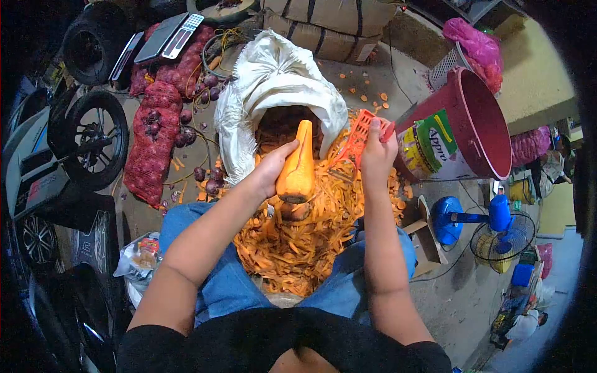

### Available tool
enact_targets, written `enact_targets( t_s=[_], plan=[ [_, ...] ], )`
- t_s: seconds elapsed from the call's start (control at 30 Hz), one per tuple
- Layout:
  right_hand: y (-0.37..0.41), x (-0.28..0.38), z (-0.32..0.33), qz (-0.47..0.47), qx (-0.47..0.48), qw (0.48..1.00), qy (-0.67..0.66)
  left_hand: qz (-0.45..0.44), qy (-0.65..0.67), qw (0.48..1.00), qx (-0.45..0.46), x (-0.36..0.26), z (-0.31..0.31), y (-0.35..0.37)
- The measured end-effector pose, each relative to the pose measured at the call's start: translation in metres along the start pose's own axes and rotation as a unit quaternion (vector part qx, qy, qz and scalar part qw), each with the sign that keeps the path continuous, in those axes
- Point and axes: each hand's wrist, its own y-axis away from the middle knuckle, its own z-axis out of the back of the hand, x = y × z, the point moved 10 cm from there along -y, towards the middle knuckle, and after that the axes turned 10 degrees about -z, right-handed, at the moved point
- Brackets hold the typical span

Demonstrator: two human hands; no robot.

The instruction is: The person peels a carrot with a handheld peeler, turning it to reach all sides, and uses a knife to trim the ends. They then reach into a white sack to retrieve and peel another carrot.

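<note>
My left hand (273,169) is wrapped round a large carrot (297,171), which stands nearly upright with its thin end up and a dark thick end toward me. A dark split runs down its upper part. In my right hand (378,152) is an orange-red plastic peeler (357,140) with a slotted body, held to the right of the carrot and apart from it. Below both hands, a heap of orange carrot peelings (292,248) lies between my knees. Behind the carrot, a white woven sack (280,87) lies with its dark mouth facing me.
Red mesh bags of onions (154,146) and loose onions lie at left, near a motorbike wheel (96,140). A maroon bucket (460,130) leans at right. A blue fan (497,217) and a cardboard box (424,239) are lower right. A scale (161,38) rests at upper left.
</note>
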Motion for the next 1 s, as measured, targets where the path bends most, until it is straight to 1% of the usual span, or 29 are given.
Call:
enact_targets(
  t_s=[0.07, 0.13, 0.2, 0.23, 0.27, 0.3, 0.37, 0.4, 0.43, 0.47, 0.53, 0.57, 0.6, 0.63, 0.67, 0.73, 0.77, 0.8, 0.83, 0.87, 0.9, 0.93, 0.97, 1.0],
  plan=[
    [0.006, 0.008, -0.006, 0.044, -0.003, 0.999, 0.018, 0.005, 0.015, 1.000, 0.004, 0.001, -0.002, 0.001],
    [0.006, 0.003, -0.008, 0.029, -0.003, 0.999, 0.027, 0.007, 0.046, 0.999, 0.012, 0.000, -0.010, 0.003],
    [0.003, -0.009, -0.009, 0.013, -0.003, 0.999, 0.037, 0.005, 0.045, 0.999, 0.018, 0.000, -0.012, 0.003],
    [-0.002, -0.028, -0.006, -0.046, -0.008, 0.998, -0.052, 0.002, 0.044, 0.999, 0.024, -0.001, -0.013, 0.003],
    [-0.004, -0.045, -0.004, -0.105, -0.012, 0.985, -0.139, 0.002, 0.045, 0.999, 0.024, -0.002, -0.015, 0.005],
    [-0.003, -0.041, -0.004, -0.105, -0.012, 0.985, -0.139, 0.003, 0.044, 0.998, 0.036, -0.003, -0.019, 0.007],
    [0.002, -0.046, -0.006, -0.180, -0.018, 0.957, -0.226, 0.004, 0.043, 0.998, 0.048, -0.004, -0.021, 0.008],
    [0.005, -0.047, -0.007, -0.180, -0.018, 0.958, -0.224, 0.023, 0.062, 0.997, 0.045, 0.001, -0.020, 0.008],
    [0.007, -0.047, -0.009, -0.174, -0.016, 0.961, -0.214, 0.041, 0.081, 0.995, 0.044, 0.007, -0.020, 0.007],
    [0.010, -0.047, -0.013, -0.168, -0.014, 0.964, -0.206, 0.042, 0.082, 0.995, 0.045, 0.010, -0.018, 0.005],
    [0.017, -0.048, -0.020, -0.163, -0.012, 0.967, -0.198, 0.043, 0.122, 0.988, 0.085, 0.012, -0.023, 0.005],
    [0.021, -0.036, -0.024, -0.101, -0.010, 0.989, -0.106, 0.044, 0.121, 0.988, 0.084, 0.015, -0.023, 0.004],
    [0.026, -0.024, -0.028, -0.037, -0.007, 0.999, -0.012, 0.032, 0.122, 0.991, 0.054, 0.015, -0.021, 0.002],
    [0.029, -0.024, -0.029, -0.025, -0.013, 0.999, 0.025, 0.021, 0.122, 0.992, 0.025, 0.014, -0.019, 0.001],
    [0.031, -0.023, -0.028, -0.025, -0.014, 0.999, 0.025, 0.022, 0.122, 0.992, 0.025, 0.015, -0.022, 0.004],
    [0.034, -0.018, -0.027, -0.037, -0.017, 0.997, 0.059, 0.004, 0.052, 0.999, 0.013, 0.013, -0.021, 0.008],
    [0.033, -0.022, -0.027, -0.037, -0.016, 0.997, 0.060, 0.009, 0.050, 0.998, 0.024, 0.018, -0.018, 0.004],
    [0.032, -0.027, -0.024, -0.029, -0.029, 0.997, 0.068, 0.010, 0.051, 0.998, 0.023, 0.015, -0.019, 0.006],
    [0.029, -0.029, -0.020, -0.021, -0.042, 0.996, 0.076, 0.022, -0.052, 0.997, 0.047, 0.013, -0.022, 0.010],
    [0.020, -0.025, -0.007, -0.012, -0.081, 0.993, 0.087, 0.034, -0.155, 0.985, 0.071, 0.014, -0.024, 0.013],
    [0.006, -0.020, 0.010, -0.001, -0.119, 0.988, 0.097, 0.054, -0.105, 0.986, 0.116, 0.028, -0.035, 0.022],
    [-0.005, -0.031, 0.032, -0.075, -0.166, 0.983, 0.038, 0.104, -0.074, 0.989, 0.071, 0.038, -0.038, 0.038],
    [-0.012, -0.044, 0.053, -0.150, -0.211, 0.966, -0.019, 0.086, -0.088, 0.988, 0.093, 0.037, -0.045, 0.043],
    [-0.023, -0.052, 0.077, -0.136, -0.261, 0.956, 0.017, 0.069, -0.102, 0.986, 0.116, 0.035, -0.049, 0.046]
  ],
)
